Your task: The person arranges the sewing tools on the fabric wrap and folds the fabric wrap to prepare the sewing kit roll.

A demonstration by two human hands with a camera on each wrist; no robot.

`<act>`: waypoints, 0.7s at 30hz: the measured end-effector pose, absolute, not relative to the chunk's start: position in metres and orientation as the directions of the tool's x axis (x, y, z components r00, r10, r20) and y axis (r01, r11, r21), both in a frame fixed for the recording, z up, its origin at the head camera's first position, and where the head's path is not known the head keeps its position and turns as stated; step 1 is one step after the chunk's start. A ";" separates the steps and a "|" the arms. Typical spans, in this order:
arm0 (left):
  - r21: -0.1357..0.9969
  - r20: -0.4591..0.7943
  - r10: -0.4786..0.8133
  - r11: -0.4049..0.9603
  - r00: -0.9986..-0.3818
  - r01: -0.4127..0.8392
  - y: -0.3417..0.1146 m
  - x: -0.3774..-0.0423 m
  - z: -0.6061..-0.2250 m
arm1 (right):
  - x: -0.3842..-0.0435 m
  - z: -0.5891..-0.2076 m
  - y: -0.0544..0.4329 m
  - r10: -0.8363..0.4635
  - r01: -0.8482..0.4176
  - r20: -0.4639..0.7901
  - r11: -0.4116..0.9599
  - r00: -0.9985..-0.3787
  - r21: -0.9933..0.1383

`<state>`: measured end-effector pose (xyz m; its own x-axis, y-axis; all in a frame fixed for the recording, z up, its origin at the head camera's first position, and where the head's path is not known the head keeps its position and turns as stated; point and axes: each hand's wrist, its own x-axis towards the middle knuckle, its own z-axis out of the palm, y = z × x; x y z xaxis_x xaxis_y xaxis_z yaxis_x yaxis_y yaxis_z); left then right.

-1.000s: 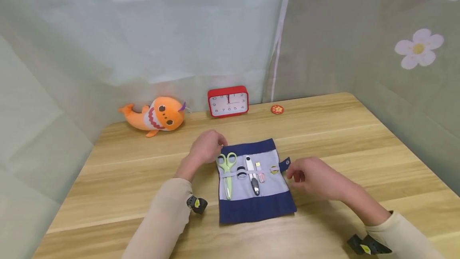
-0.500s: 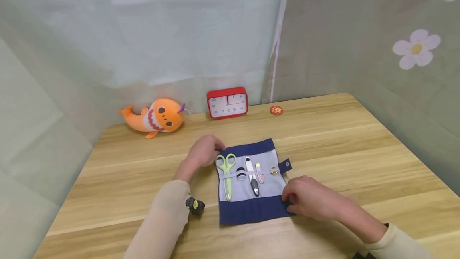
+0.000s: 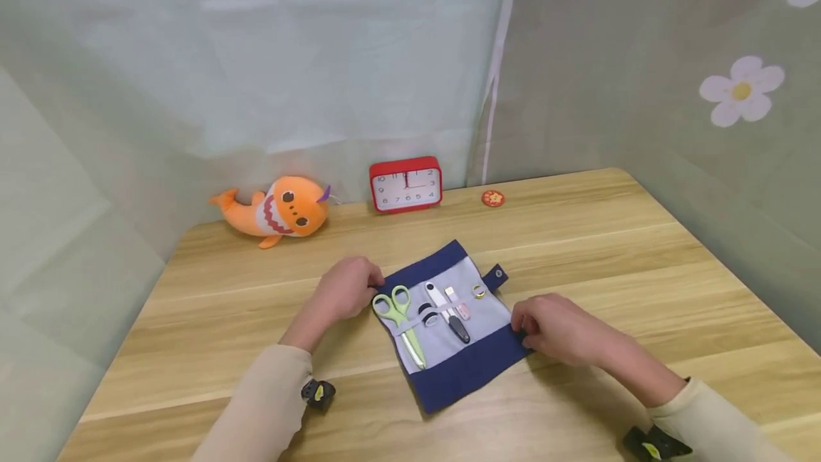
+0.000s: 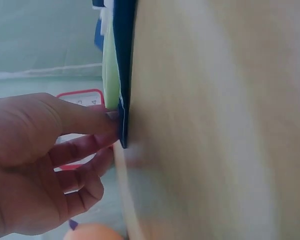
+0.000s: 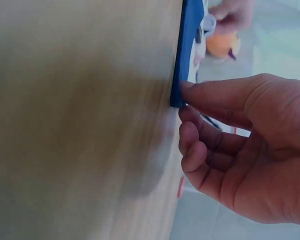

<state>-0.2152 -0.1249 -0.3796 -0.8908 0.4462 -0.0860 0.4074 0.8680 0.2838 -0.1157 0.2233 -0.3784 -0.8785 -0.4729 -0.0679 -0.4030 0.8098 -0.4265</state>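
Note:
A navy fabric tool roll [image 3: 471,373] with a pale grey lining lies unfolded at an angle on the table. Under its elastic band sit green-handled scissors [image 3: 399,312], a dark thread spool [image 3: 427,314], a white-and-black slim tool [image 3: 450,316], a small pink-and-white item [image 3: 459,305] and a small gold round piece [image 3: 478,291]. My left hand [image 3: 348,286] pinches the roll's upper left corner between thumb and fingers. At the lower right corner, my right hand [image 3: 561,329] pinches the navy edge, and the wrist view shows that corner slightly raised.
Behind the roll stand an orange plush shark [image 3: 291,207] and a red clock [image 3: 406,185]. A red round badge [image 3: 493,198] lies to their right. The wooden table [image 3: 641,255] meets hanging cloth at the back and sides.
My right hand has gone from beside the snap tab to the lower right corner and taken hold there. The roll has turned counterclockwise, while my left hand has shifted left and nearer.

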 end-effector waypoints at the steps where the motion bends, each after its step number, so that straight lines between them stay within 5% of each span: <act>1: 0.273 -0.080 0.454 0.866 -0.888 0.418 -0.127 -0.212 -0.380 | -0.120 -0.378 0.224 -0.451 -0.383 -0.073 0.823 -0.890 -0.418; 7: 0.227 -0.068 0.475 0.864 -0.877 0.450 -0.136 -0.183 -0.378 | -0.149 -0.375 0.226 -0.332 -0.285 -0.075 0.889 -0.940 -0.359; 15: -0.008 0.101 0.536 0.843 -0.838 0.538 -0.131 -0.127 -0.376 | -0.201 -0.383 0.216 -0.309 -0.317 0.076 0.893 -0.948 -0.320; 21: -0.101 0.073 0.582 0.812 -0.810 0.574 -0.119 -0.098 -0.375 | -0.224 -0.388 0.204 -0.314 -0.339 0.128 0.881 -0.941 -0.330</act>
<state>-0.0983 -0.1192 -0.3755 -0.8101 0.5817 0.0734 0.5743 0.8124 -0.1005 -0.2242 0.2038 -0.3883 -0.9408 -0.3138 0.1281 -0.3388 0.8813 -0.3295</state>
